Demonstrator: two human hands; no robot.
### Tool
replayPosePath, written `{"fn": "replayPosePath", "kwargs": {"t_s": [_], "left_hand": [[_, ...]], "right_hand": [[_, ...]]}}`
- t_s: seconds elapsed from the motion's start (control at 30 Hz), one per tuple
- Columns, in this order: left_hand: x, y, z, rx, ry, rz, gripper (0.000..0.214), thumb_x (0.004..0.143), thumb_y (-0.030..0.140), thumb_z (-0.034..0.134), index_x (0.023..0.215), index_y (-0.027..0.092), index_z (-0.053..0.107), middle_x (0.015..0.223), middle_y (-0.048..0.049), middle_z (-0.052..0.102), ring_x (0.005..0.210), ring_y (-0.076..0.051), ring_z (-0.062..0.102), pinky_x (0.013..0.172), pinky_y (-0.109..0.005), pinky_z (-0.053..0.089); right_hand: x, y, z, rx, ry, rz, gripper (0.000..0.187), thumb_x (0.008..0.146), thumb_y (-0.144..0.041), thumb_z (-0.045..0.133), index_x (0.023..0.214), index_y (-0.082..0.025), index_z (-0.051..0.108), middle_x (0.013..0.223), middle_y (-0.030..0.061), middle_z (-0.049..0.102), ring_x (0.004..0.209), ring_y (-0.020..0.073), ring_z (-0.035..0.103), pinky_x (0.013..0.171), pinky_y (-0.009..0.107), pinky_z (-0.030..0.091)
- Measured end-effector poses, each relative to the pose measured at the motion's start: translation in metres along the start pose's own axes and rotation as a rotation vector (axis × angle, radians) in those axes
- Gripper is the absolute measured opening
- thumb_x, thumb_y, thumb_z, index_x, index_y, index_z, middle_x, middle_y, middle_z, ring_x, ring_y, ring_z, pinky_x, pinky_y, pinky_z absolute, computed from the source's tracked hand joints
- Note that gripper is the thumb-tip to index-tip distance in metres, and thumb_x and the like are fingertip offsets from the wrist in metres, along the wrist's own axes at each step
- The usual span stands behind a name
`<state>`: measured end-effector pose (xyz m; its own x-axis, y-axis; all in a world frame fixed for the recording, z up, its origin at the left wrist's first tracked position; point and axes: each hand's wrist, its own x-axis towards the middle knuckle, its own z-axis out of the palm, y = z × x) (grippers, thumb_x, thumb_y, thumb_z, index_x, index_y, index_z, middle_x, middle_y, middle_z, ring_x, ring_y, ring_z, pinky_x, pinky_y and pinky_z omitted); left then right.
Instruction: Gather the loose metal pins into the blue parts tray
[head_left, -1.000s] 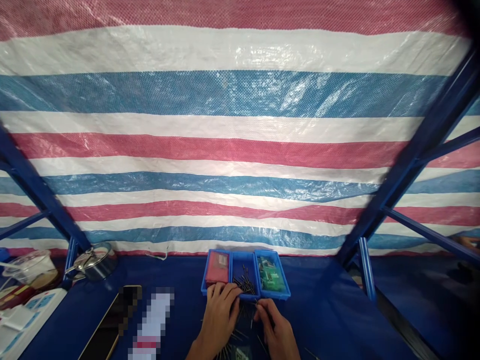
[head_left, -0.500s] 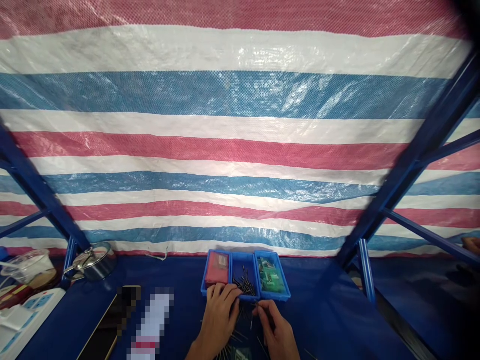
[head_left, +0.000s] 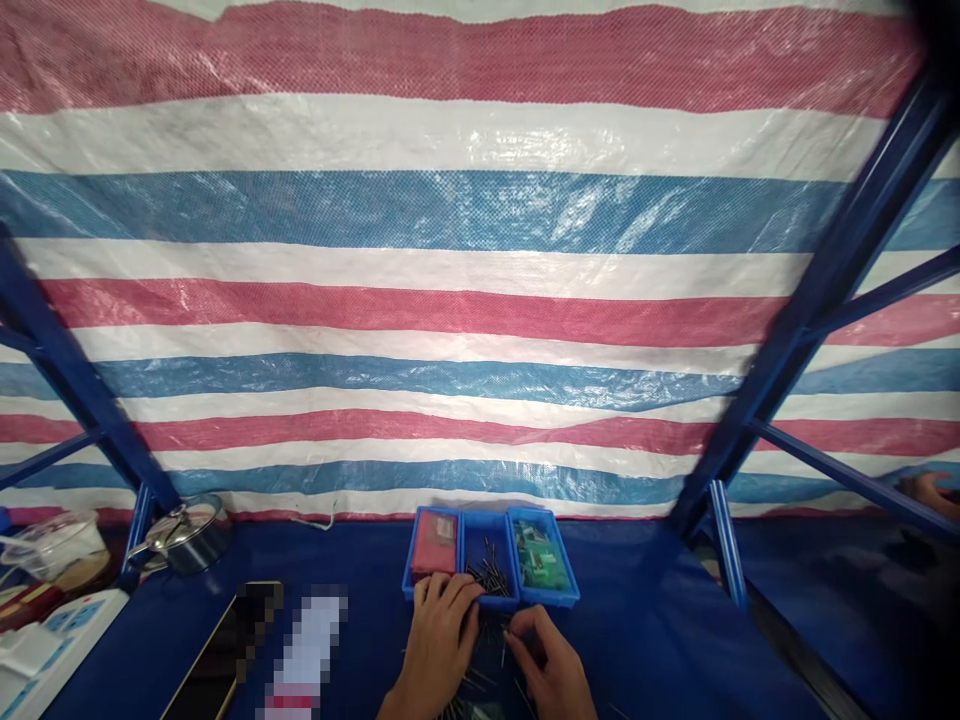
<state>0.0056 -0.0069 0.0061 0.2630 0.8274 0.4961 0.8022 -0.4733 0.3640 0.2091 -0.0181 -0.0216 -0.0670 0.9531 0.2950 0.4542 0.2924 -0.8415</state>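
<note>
My left hand (head_left: 437, 645) lies palm down, its fingers over the front rim of the blue bins and its thumb beside them. No object shows in it. Just to its right, the thumb and forefinger of my right hand (head_left: 553, 665) are pinched on a thin dark metal rod, whose lower end points down. The middle blue bin (head_left: 480, 535) holds a heap of similar thin metal rods (head_left: 491, 578). More loose rods (head_left: 474, 680) lie on the table between and under my hands, partly hidden by the left one.
The left bin holds red packets (head_left: 433, 545), the right bin green packets (head_left: 541, 560). A phone (head_left: 214, 660), a lidded metal pot (head_left: 187, 535) and a white power strip (head_left: 64, 650) stand leftward. Blue frame legs (head_left: 727, 450) and a striped sheet (head_left: 450, 320) bound the table. Another person's hand (head_left: 930, 492) shows far right.
The camera view has tilted up slightly, so the bins sit a little lower. My right hand has shifted slightly down and left, still pinching. My left hand stays on the bin rim.
</note>
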Motion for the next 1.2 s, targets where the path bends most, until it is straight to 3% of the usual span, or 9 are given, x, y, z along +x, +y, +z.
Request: {"fn": "replayPosePath", "kwargs": {"t_s": [0.23,0.43,0.57,0.8,1.0,1.2], "left_hand": [[-0.001,-0.001,0.002,-0.002,0.025,0.006,0.029,0.105,0.013,0.051,0.121,0.027,0.071,0.124,-0.0056,0.073,0.109,-0.025,0.063,0.097,-0.044,0.048],[-0.001,-0.001,0.001,0.0,0.019,0.004,0.029,0.105,0.014,0.051,0.122,0.028,0.071,0.124,-0.0046,0.073,0.11,-0.025,0.063,0.097,-0.045,0.048],[-0.001,-0.002,0.002,-0.009,0.008,0.005,0.03,0.107,0.018,0.048,0.121,0.028,0.072,0.124,-0.0058,0.072,0.11,-0.025,0.063,0.097,-0.045,0.05],[-0.003,-0.006,0.007,0.001,0.031,0.017,0.03,0.107,0.017,0.047,0.122,0.028,0.071,0.125,-0.0065,0.072,0.111,-0.025,0.063,0.098,-0.045,0.048],[-0.003,-0.007,0.008,-0.002,0.018,0.021,0.031,0.107,0.015,0.046,0.124,0.027,0.069,0.126,-0.0069,0.071,0.111,-0.025,0.062,0.098,-0.046,0.047],[-0.003,-0.007,0.008,0.006,0.031,0.028,0.031,0.107,0.014,0.046,0.124,0.027,0.069,0.126,-0.0069,0.072,0.111,-0.026,0.062,0.098,-0.046,0.047]], "right_hand": [[0.001,0.004,0.002,0.027,0.048,-0.058,0.045,0.102,-0.064,0.057,0.083,-0.023,0.061,0.083,0.0012,0.068,0.065,0.0159,0.062,0.064,0.022,0.053],[0.0,0.0,0.001,0.014,0.073,-0.073,0.042,0.105,-0.061,0.052,0.091,-0.024,0.069,0.081,0.001,0.071,0.07,0.018,0.07,0.071,0.022,0.058],[0.0,-0.008,-0.001,0.03,0.052,-0.057,0.048,0.107,-0.063,0.044,0.098,-0.025,0.073,0.078,0.0012,0.072,0.059,0.0163,0.066,0.062,0.022,0.057],[0.0,-0.018,-0.005,0.019,0.13,-0.01,0.056,0.103,-0.072,0.043,0.109,-0.025,0.073,0.082,0.0034,0.073,0.055,0.0172,0.064,0.052,0.022,0.054],[0.0,-0.023,-0.007,0.05,0.167,-0.01,0.048,0.102,-0.069,0.049,0.096,-0.026,0.067,0.077,0.0015,0.071,0.06,0.0183,0.066,0.059,0.023,0.055],[0.0,-0.011,-0.005,-0.006,0.084,-0.073,0.041,0.107,-0.06,0.046,0.097,-0.026,0.066,0.083,0.0005,0.071,0.07,0.0168,0.071,0.07,0.021,0.058]]}}
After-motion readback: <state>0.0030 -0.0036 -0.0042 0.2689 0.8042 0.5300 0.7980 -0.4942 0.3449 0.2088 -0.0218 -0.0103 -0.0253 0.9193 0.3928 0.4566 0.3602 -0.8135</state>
